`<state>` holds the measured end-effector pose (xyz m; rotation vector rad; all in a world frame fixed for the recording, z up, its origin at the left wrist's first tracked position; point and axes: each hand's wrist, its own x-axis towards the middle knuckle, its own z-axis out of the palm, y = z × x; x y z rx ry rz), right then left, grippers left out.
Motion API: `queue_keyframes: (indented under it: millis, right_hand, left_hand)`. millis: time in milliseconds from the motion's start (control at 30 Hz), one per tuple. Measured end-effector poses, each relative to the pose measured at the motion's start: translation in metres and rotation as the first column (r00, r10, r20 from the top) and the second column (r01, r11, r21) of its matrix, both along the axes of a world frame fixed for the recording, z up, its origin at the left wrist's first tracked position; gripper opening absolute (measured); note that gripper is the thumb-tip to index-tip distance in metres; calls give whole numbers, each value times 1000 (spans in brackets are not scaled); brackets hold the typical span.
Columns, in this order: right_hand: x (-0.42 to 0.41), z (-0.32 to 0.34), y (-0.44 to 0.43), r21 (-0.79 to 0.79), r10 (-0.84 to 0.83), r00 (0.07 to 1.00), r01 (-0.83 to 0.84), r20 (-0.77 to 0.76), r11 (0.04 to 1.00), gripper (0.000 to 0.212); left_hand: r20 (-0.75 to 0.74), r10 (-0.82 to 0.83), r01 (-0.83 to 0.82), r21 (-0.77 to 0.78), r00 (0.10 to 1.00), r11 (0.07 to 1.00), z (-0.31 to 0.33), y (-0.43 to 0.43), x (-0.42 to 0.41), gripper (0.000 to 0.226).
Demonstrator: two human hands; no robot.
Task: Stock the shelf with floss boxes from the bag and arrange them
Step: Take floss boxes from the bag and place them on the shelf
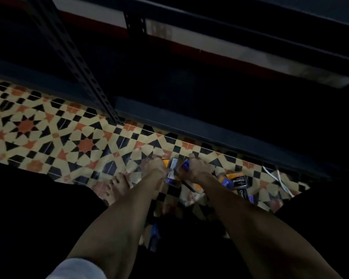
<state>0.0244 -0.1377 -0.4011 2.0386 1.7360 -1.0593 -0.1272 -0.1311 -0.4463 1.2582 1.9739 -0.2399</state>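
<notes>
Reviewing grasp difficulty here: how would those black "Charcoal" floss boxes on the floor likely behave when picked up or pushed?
The Charcoal boxes look small, flat-sided and probably light, so the right hand could likely pinch one easily. Flat faces suggest sliding on the tiled floor, not rolling. Glossy packaging may be a little slippery; the dim light makes that hard to judge.

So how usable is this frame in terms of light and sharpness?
Head view: very dim, the shelf interior nearly black; the patterned floor is legible; both hands and the boxes between them are slightly blurred, though "Charcoal" reads on one pack; wide-angle bending tilts the upright.
</notes>
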Motion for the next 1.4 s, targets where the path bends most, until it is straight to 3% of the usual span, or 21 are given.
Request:
queue_keyframes:
  millis: [133,200,300,400,500,600,733,833,967,1133,1267,1400]
  right_hand:
    - [0,28,23,-26,98,993,-97,72,995,48]
    - [-1,54,44,-102,154,987,-149,46,984,36]
    - [-4,108,75,-130,266,963,-259,43,957,43]
    - [-8,172,90,-41,323,945,-321,46,946,58]
    - [1,251,85,8,386,919,-388,88,922,63]
    - [29,332,63,112,343,937,-348,58,931,59]
    - [76,421,43,346,259,959,-207,-112,915,36]
    - [126,464,42,573,136,982,-38,-129,819,28]
    - [191,476,66,777,-130,990,121,-51,617,30]
    - [249,450,98,754,-320,947,207,5,623,44]
    - [284,421,132,746,-365,920,143,141,650,61]
    - [301,413,158,716,-296,943,101,153,691,78]
  left_hand:
    - [-70,-121,118,-42,990,992,22,21,-8,23]
    - [-23,-153,152,-53,988,987,57,34,-7,24]
    - [-67,-294,294,-20,953,956,119,55,-2,28]
    - [-119,-334,350,154,935,924,182,71,8,31]
    - [-135,-372,395,369,918,841,250,75,15,37]
    - [-168,-456,476,488,874,731,321,69,29,36]
    - [-207,-556,527,679,805,511,410,58,60,28]
    - [-140,-582,434,806,801,403,461,60,95,22]
    - [-179,-588,413,863,789,292,493,88,157,22]
    - [-358,-578,578,776,733,252,481,139,236,40]
    - [-430,-593,681,669,681,297,453,176,275,75]
    - [-508,-608,745,629,610,222,434,197,291,68]
